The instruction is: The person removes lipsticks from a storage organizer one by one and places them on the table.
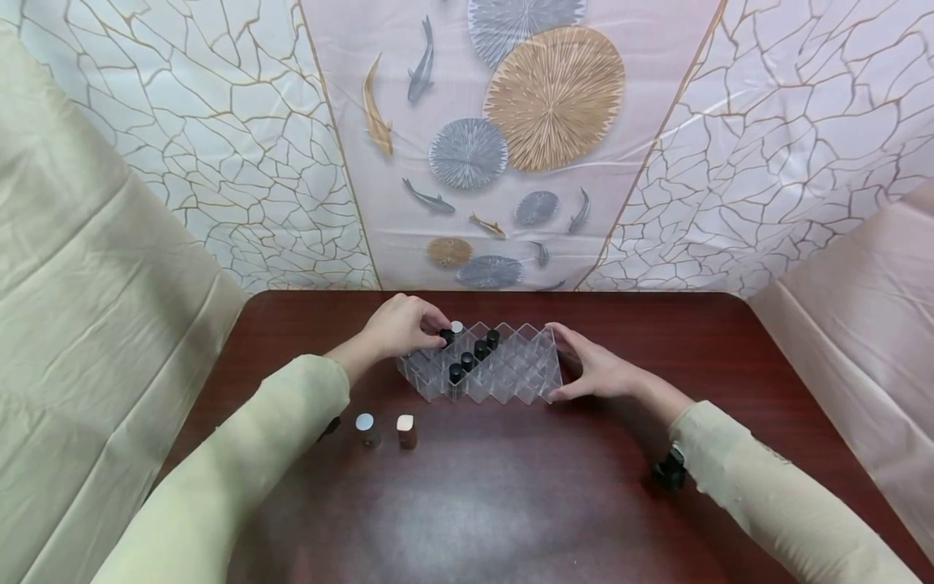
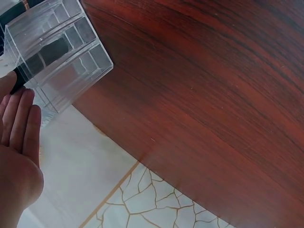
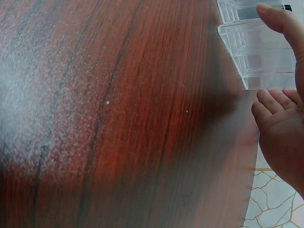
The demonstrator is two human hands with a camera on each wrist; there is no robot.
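A clear plastic lipstick organizer [image 1: 514, 369] with diamond-shaped compartments stands on the table. My left hand [image 1: 400, 324] is over its left part and pinches the top of a black lipstick tube [image 1: 447, 334]. The left wrist view shows this tube's dark body [image 2: 54, 51] down inside a compartment. Beside it stands a white-topped tube [image 1: 456, 327]. Several other black tubes [image 1: 467, 362] form a slanting row in the organizer. My right hand [image 1: 601, 369] holds the organizer's right end, thumb at the front and fingers at the back. In the right wrist view, the thumb [image 3: 275, 18] lies against the clear wall.
In front of the organizer, toward the left, a tube with a pale silvery top [image 1: 366, 423] and a brownish tube with a peach top [image 1: 406, 431] stand upright on the dark red wooden table [image 1: 511, 495]. A patterned cloth [image 1: 474, 235] hangs behind the table's back edge.
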